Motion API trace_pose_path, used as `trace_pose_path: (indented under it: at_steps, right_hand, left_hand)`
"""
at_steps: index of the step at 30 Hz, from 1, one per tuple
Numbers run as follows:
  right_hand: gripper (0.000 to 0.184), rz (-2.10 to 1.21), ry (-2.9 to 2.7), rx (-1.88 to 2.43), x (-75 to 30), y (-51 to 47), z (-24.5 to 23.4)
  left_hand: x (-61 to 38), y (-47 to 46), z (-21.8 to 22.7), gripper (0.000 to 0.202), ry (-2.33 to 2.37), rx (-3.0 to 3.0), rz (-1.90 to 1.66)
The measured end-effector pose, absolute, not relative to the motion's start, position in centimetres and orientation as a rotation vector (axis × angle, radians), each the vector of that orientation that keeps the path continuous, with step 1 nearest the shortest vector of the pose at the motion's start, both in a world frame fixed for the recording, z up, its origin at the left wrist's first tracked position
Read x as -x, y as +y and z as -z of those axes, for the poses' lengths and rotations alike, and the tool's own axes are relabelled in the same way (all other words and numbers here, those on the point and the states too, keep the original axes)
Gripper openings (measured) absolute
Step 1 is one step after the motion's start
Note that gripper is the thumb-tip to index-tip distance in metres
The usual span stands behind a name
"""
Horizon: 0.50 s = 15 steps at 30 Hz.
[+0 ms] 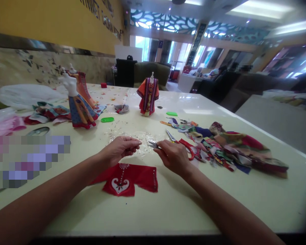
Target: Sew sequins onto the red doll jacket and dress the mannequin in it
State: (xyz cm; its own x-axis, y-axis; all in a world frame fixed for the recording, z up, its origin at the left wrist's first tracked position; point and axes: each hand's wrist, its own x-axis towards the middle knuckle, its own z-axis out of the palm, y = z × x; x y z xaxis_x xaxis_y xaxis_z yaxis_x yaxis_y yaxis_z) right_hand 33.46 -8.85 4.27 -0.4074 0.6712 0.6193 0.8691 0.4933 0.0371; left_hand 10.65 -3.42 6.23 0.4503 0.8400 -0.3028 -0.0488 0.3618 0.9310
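Observation:
My left hand hovers over the white table, fingers pinched together on something too small to make out. My right hand is closed around a small metal snipper whose tip points left toward the left fingers. Just below both hands lies a small red doll garment with a white heart motif and a line of beads. A clear plastic bag with tiny beads lies beyond the hands. Red-handled scissors rest right of my right hand.
A heap of colourful fabric scraps lies at the right. Dressed doll mannequins stand at the left and centre back. Green plastic pieces and more cloth lie at the left. Sofas and people sit far behind.

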Motion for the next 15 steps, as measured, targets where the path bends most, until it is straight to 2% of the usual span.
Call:
trace_pose_path:
  at_steps: [5,15]
  right_hand:
    - [0.024,0.205,-2.186,1.252,-32.7,-9.4,-4.0]
    - [0.024,0.102,-2.180,1.223,-32.1,-10.1,-4.2]
  left_hand:
    - [-10.2,-4.1,-6.1,0.023,0.936,-1.055,-0.688]
    - [-10.5,-5.4,-6.0,0.022,0.915,-1.059,-0.594]
